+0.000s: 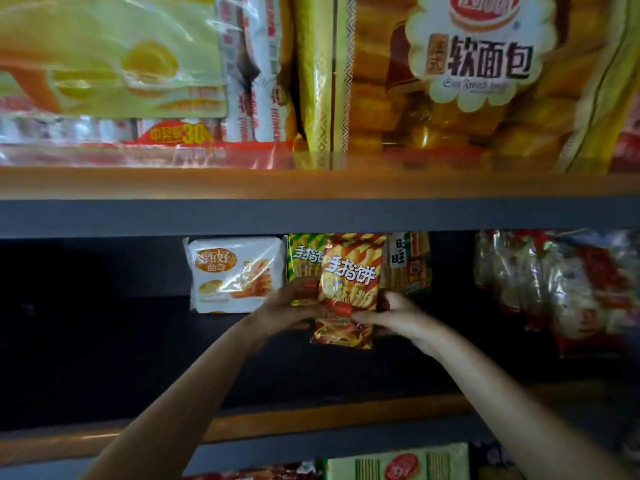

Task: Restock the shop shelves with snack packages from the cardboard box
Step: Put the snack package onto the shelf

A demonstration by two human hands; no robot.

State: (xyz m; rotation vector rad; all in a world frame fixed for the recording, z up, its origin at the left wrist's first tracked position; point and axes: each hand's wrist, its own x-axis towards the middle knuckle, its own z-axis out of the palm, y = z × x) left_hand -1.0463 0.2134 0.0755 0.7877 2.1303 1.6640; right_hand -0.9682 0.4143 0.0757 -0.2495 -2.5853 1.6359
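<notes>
I have both hands on a red-orange snack packet [348,292] at the centre of the frame, my left hand [294,306] and right hand [394,315] each curled around a side, easing it onto the middle shelf [242,426] in front of a green packet [303,259]. A few packets already stand there; the dark stretch at left looks unfilled. The cardboard box is out of view.

The red snack bag [348,289] was glossy, crinkled foil-like plastic. The white packet [235,275] had a shiny clear film. The shelf lip [311,183] looked like smooth wood, over a matt grey edge [311,214].
</notes>
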